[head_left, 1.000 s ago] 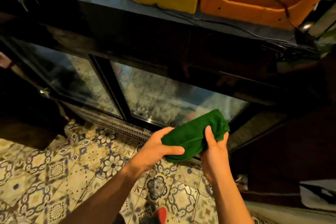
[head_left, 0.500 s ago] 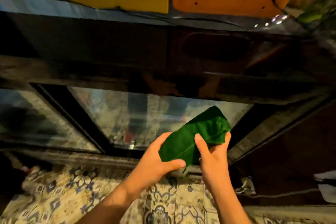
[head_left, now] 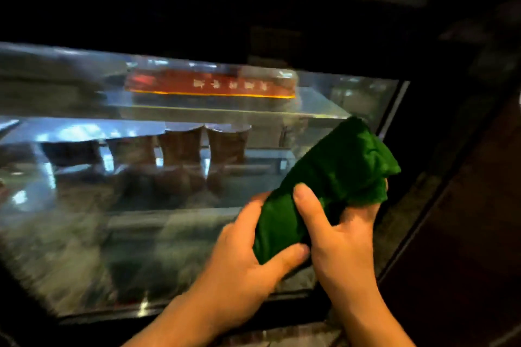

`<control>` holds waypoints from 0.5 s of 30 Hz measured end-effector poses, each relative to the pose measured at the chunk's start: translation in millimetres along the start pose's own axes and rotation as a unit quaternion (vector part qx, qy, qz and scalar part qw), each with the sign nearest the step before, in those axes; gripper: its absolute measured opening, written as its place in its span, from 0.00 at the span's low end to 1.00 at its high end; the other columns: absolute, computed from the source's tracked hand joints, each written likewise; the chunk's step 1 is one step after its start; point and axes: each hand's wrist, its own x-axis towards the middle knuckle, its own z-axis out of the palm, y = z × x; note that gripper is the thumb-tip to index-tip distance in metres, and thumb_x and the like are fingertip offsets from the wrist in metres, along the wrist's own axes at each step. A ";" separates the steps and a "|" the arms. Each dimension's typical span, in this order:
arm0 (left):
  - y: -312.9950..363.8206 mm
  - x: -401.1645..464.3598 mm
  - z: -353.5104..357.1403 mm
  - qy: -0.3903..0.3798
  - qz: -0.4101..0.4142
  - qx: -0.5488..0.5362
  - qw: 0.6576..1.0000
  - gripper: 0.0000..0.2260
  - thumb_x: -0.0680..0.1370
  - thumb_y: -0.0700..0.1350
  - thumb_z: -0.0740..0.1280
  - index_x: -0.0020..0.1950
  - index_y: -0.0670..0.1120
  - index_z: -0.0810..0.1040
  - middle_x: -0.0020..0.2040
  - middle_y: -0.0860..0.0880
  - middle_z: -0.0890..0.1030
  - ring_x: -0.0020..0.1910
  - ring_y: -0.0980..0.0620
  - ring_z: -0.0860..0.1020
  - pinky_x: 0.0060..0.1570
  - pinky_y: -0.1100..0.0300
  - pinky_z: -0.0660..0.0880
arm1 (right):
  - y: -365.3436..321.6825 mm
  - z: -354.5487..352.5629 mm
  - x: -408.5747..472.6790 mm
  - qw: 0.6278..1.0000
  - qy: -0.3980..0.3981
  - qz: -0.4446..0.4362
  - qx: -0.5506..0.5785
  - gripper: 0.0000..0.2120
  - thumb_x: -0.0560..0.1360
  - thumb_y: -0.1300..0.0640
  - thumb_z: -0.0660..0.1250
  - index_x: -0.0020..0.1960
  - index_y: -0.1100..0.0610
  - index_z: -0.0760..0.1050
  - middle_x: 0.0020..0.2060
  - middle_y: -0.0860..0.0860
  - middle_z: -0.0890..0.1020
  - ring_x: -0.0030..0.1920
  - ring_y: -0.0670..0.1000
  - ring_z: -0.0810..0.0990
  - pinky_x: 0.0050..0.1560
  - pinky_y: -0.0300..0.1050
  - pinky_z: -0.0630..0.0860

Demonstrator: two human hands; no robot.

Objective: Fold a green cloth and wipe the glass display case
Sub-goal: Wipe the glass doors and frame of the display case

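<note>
As the glass display case (head_left: 118, 205) fills the blurred view before you, its dark frame (head_left: 394, 110) at right, you hold the folded green cloth (head_left: 335, 177) just in front of the pane, left hand (head_left: 248, 259) pinching its lower end, right hand (head_left: 344, 236) gripping its middle.

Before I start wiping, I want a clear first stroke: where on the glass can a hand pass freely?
The wide pane of the glass case left of both hands lies open, bordered by its dark frame. The lower right corner is crowded: the left hand and right hand grip the green cloth there.
</note>
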 end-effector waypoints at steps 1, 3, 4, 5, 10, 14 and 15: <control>-4.3 -0.4 2.6 0.011 0.022 0.031 0.999 0.25 0.64 0.65 0.71 0.58 0.74 0.68 0.51 0.66 0.81 0.47 0.66 0.81 0.43 0.69 0.76 | 3.5 -1.4 0.9 1.000 0.005 -0.023 0.008 0.37 0.65 0.44 0.74 0.69 0.55 0.65 0.64 0.59 0.75 0.62 0.56 0.79 0.62 0.55 0.78; -11.9 -1.0 8.1 0.033 0.072 0.097 0.992 0.23 0.65 0.69 0.68 0.58 0.73 0.67 0.48 0.64 0.82 0.43 0.65 0.81 0.40 0.64 0.78 | 9.0 -3.9 2.9 0.998 0.009 -0.064 0.026 0.34 0.68 0.47 0.74 0.70 0.54 0.65 0.65 0.60 0.74 0.63 0.56 0.78 0.63 0.57 0.77; -13.6 -2.4 10.3 0.038 0.091 0.114 0.989 0.23 0.66 0.69 0.67 0.59 0.71 0.67 0.47 0.63 0.82 0.43 0.63 0.81 0.40 0.60 0.78 | 10.8 -5.7 3.0 0.996 0.010 -0.077 0.039 0.34 0.68 0.49 0.74 0.70 0.55 0.65 0.64 0.59 0.76 0.62 0.55 0.79 0.61 0.54 0.78; -12.1 -4.9 11.8 0.043 0.112 0.127 0.985 0.24 0.66 0.70 0.66 0.60 0.69 0.68 0.46 0.61 0.83 0.44 0.62 0.82 0.41 0.56 0.79 | 10.6 -7.5 1.9 0.994 0.011 -0.093 0.061 0.35 0.69 0.52 0.75 0.71 0.56 0.65 0.61 0.57 0.79 0.60 0.53 0.81 0.57 0.48 0.80; -0.2 -12.7 -11.1 0.068 0.221 0.177 0.957 0.27 0.69 0.72 0.63 0.63 0.61 0.74 0.46 0.60 0.81 0.39 0.64 0.78 0.38 0.69 0.74 | 0.8 -17.7 1.5 0.984 -0.024 -0.133 0.120 0.32 0.70 0.56 0.76 0.70 0.54 0.67 0.52 0.47 0.84 0.52 0.48 0.85 0.47 0.39 0.81; 15.5 0.5 -58.4 0.233 0.313 0.298 0.871 0.18 0.76 0.55 0.64 0.60 0.48 0.78 0.49 0.50 0.79 0.48 0.51 0.76 0.50 0.62 0.71 | -20.3 -30.3 18.6 0.977 -0.056 -0.190 0.079 0.27 0.73 0.56 0.75 0.68 0.46 0.70 0.54 0.46 0.83 0.54 0.49 0.84 0.46 0.47 0.84; 18.4 7.8 -68.8 0.273 0.325 0.357 0.832 0.19 0.76 0.53 0.64 0.62 0.44 0.78 0.53 0.44 0.78 0.53 0.45 0.74 0.55 0.57 0.69 | -27.5 -33.7 25.4 0.970 -0.056 -0.232 0.045 0.26 0.74 0.57 0.74 0.69 0.48 0.71 0.55 0.47 0.83 0.55 0.49 0.84 0.49 0.49 0.83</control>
